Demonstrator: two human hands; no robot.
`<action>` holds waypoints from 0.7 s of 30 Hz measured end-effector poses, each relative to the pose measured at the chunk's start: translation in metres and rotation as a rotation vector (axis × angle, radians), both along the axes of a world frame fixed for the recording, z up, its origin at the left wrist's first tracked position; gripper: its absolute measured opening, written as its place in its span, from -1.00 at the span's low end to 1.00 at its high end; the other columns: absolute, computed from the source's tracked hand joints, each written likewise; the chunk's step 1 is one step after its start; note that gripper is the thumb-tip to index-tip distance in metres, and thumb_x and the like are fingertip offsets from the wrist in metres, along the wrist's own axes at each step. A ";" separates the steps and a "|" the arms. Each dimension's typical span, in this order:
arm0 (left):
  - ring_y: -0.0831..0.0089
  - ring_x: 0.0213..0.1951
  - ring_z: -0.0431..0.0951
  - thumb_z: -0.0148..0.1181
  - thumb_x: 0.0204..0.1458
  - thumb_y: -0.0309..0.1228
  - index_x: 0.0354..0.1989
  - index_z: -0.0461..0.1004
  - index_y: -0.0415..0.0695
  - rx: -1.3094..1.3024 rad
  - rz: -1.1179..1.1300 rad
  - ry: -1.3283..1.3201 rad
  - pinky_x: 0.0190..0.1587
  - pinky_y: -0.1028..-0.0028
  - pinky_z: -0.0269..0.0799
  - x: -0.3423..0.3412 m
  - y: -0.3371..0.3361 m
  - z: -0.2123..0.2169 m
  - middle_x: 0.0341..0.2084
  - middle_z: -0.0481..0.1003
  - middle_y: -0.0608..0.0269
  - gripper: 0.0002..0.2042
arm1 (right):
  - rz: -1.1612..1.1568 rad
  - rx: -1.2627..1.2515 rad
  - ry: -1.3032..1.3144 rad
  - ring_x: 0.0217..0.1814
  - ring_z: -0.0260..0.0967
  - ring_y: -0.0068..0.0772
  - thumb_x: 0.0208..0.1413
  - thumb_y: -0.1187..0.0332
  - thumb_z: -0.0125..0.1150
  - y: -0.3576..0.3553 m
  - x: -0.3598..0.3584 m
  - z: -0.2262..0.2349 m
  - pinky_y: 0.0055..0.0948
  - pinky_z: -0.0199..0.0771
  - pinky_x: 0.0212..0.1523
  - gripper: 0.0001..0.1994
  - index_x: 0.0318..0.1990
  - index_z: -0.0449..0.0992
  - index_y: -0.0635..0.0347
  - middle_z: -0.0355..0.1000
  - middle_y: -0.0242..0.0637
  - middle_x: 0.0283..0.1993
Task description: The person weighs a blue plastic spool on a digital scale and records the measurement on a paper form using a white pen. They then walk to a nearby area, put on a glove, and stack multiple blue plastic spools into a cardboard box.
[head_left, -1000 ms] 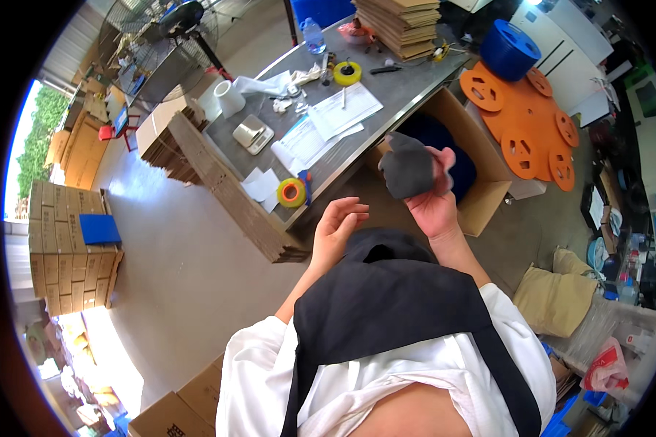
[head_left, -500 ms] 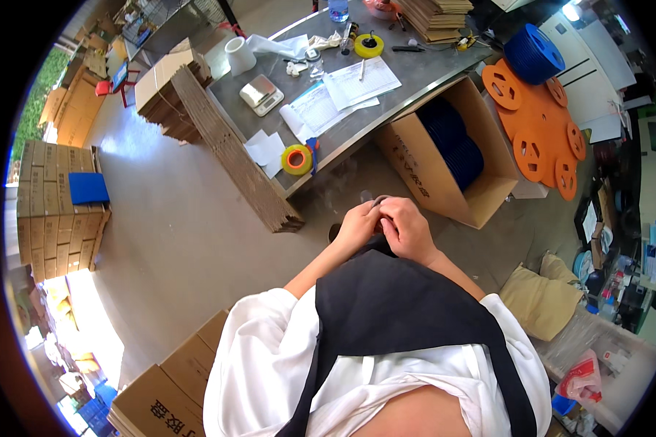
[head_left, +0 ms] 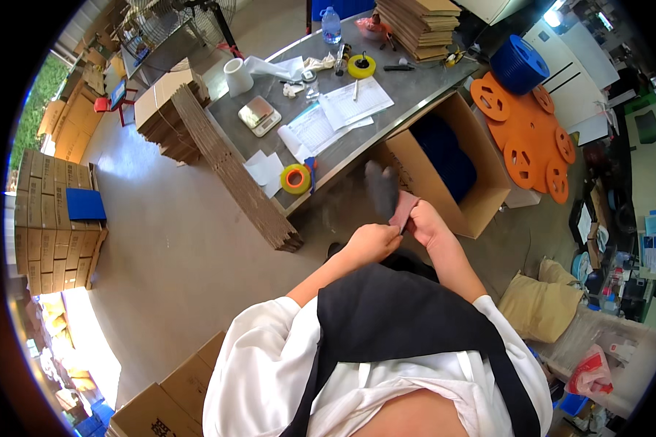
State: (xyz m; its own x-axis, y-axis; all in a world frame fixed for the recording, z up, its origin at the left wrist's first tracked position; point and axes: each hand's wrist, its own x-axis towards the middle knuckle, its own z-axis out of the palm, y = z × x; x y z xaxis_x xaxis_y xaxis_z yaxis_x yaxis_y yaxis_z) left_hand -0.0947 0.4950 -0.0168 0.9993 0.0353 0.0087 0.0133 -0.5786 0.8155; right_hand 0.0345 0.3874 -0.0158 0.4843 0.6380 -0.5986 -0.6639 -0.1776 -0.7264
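At the far left a tall stack of flat brown cardboard sheets point(head_left: 51, 218) stands on the pale floor, with a square blue pad point(head_left: 85, 205) lying on top of it. Nearer the grey metal work table point(head_left: 415, 91), a long bundle of folded corrugated cardboard point(head_left: 229, 171) leans against the table's left edge, beside a closed brown carton point(head_left: 166, 95).

On the table lie a white paper roll point(head_left: 235, 76), a small silver weighing scale point(head_left: 259, 114), white printed paper sheets point(head_left: 342, 109), a yellow tape roll point(head_left: 361, 66), a clear plastic bottle with a blue cap point(head_left: 331, 25) and a stack of flat brown cardboard pieces point(head_left: 423, 22). An orange and green tape roll point(head_left: 296, 178) sits at the table's near corner.

The left hand point(head_left: 374, 242) is curled shut, its fingers pinching the lower edge of a dark grey fabric piece with a pinkish cuff point(head_left: 388, 197). The right hand point(head_left: 428, 224) is just beside it, closed on the same pinkish edge from the other side, so the two hands almost touch. The fabric rises from the hands, blurred, in front of the table's near edge and well above the floor.

To the right of the hands an open brown cardboard box point(head_left: 481, 175) stands on the floor with dark blue contents inside. Further right lie flat orange plastic reel discs point(head_left: 528, 138) with round holes, and a blue plastic spool point(head_left: 519, 65) rests above them. At the lower right sit a tan stuffed sack point(head_left: 539, 306) and a red and white plastic bag point(head_left: 590, 371).
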 end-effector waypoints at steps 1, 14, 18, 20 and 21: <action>-0.08 -0.41 0.46 0.05 0.10 -0.27 -0.45 0.36 -0.21 -0.007 -0.035 -0.002 -0.34 0.08 0.35 0.001 0.001 0.002 -0.55 0.45 -0.06 -0.76 | -0.125 0.129 0.139 -0.06 0.42 -0.37 0.20 0.49 -0.19 0.001 0.002 0.004 -0.35 0.42 -0.05 -0.70 0.00 0.46 0.22 0.47 -0.25 -0.02; 0.06 -0.57 0.39 0.04 0.11 -0.40 -0.54 0.29 -0.28 -0.256 -0.281 -0.079 -0.45 0.23 0.30 0.034 -0.014 0.034 -0.66 0.35 -0.04 -0.76 | 0.273 -0.430 -0.737 -0.08 0.46 -0.33 0.25 0.04 -0.05 0.006 0.036 -0.022 -0.45 0.35 -0.04 -0.57 -0.11 0.54 0.24 0.54 -0.15 -0.16; 0.22 -0.62 0.39 0.02 0.15 -0.38 -0.54 0.27 -0.30 -0.368 -0.324 0.064 -0.46 0.26 0.30 0.042 -0.022 0.037 -0.71 0.33 0.02 -0.73 | 0.153 -0.241 -0.581 0.06 0.37 -0.35 0.25 0.08 -0.04 -0.015 0.031 -0.021 -0.45 0.29 0.11 -0.55 0.11 0.38 0.24 0.43 -0.18 0.04; 0.17 -0.60 0.40 0.02 0.14 -0.38 -0.53 0.28 -0.29 -0.383 -0.437 0.009 -0.45 0.25 0.30 0.057 -0.046 0.035 -0.69 0.35 0.00 -0.74 | -0.115 0.751 0.015 0.21 0.25 -0.37 0.27 0.18 -0.03 -0.072 0.065 -0.125 -0.49 0.17 0.27 -0.54 0.21 0.27 0.30 0.27 -0.21 0.25; 0.15 -0.60 0.41 0.03 0.13 -0.39 -0.53 0.29 -0.28 -0.380 -0.451 0.009 -0.45 0.25 0.30 0.056 -0.050 0.031 -0.68 0.35 -0.01 -0.75 | -0.181 0.569 -0.123 0.23 0.23 -0.37 0.26 0.20 -0.02 -0.070 0.055 -0.128 -0.48 0.16 0.28 -0.55 0.21 0.27 0.29 0.25 -0.18 0.26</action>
State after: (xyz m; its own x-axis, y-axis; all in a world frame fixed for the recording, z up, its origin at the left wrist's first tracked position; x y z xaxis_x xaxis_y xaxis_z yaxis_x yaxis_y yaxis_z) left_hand -0.0386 0.4448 0.0138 0.9163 -0.3943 0.0704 -0.1585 -0.1956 0.9678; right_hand 0.0896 0.3171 -0.1442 0.6591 0.7423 -0.1207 -0.5523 0.3689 -0.7476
